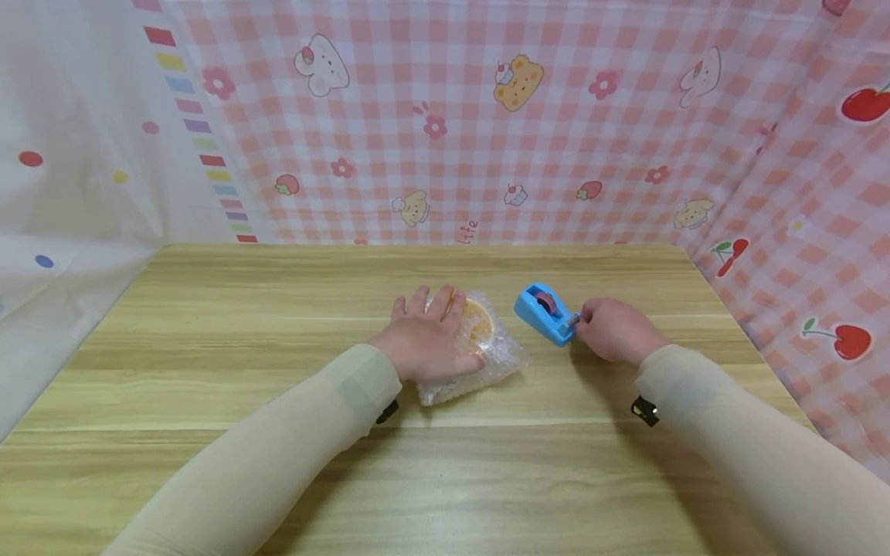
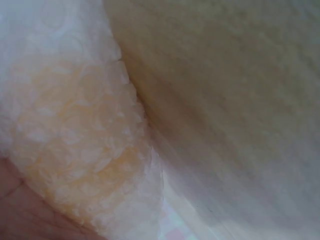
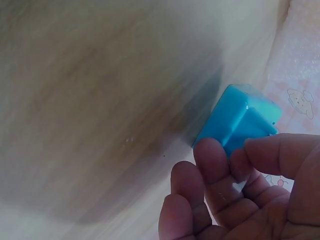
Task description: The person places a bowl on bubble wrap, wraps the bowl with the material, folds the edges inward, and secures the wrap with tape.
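Note:
A bubble-wrap packet [image 1: 502,357] lies on the table, and through it shows a round orange-slice-patterned item [image 1: 480,318]. My left hand [image 1: 427,340] rests on the packet with fingers spread and straight. In the left wrist view the bubble wrap [image 2: 85,115] fills the left side beside a bit of palm. Right of the packet stands a blue tape dispenser [image 1: 549,324] holding a small pinkish roll [image 1: 545,303]. At its cutter end, my right hand [image 1: 619,330] pinches the tape's end between thumb and index finger; a clear sliver of tape [image 3: 238,186] shows below them.
The wood-grain table [image 1: 445,486] extends around both hands. A pink checked cloth [image 1: 389,116] with cartoon prints hangs behind and along the right side, and a white dotted cloth [image 1: 69,208] hangs at the left. Dark wrist cameras sit under both sleeves.

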